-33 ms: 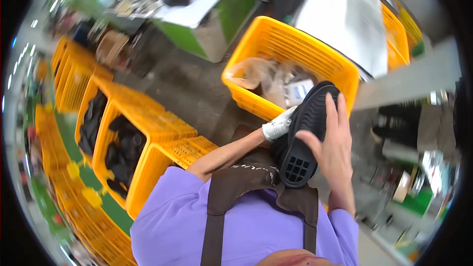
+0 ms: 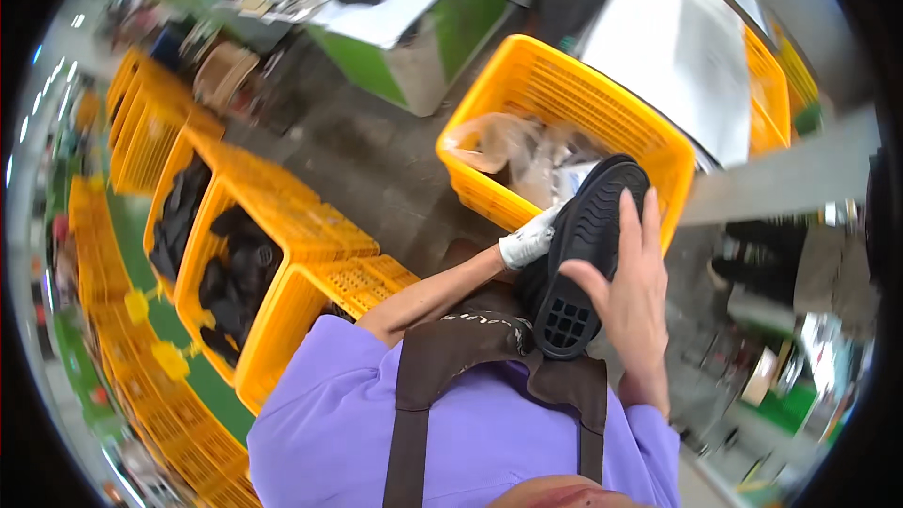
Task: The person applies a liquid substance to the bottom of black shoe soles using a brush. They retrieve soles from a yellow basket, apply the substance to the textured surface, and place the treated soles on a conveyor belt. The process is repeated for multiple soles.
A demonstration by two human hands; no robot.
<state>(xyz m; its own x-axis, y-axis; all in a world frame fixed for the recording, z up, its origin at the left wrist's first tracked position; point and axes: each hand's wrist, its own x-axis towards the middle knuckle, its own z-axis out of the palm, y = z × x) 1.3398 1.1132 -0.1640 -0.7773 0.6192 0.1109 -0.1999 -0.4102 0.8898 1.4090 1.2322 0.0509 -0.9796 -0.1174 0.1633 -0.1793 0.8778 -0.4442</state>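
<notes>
A black shoe (image 2: pixel 594 235) is held up in front of my chest, its sole turned toward me. The sole has wavy tread and a grid of square hollows at one end. My left hand (image 2: pixel 534 239), in a white glove, grips the shoe from the left; most of its fingers are hidden behind it. Bare, my right hand (image 2: pixel 632 296) lies at the sole's right edge with fingers stretched and thumb apart. Whether its fingertips press on the sole, I cannot tell. Dark brown apron cloth (image 2: pixel 461 348) covers my chest just below the shoe.
Beyond the shoe stands a yellow crate (image 2: pixel 602 99) holding clear plastic bags (image 2: pixel 513 146). Yellow crates (image 2: pixel 292 198) with black pieces inside line the left. A white-topped green table (image 2: pixel 395 23) is farther off, and a white surface (image 2: pixel 673 47) lies at upper right.
The surroundings have shifted slightly rightward in view. My right hand sits a little lower along the sole; my left hand's grip on the shoe looks the same.
</notes>
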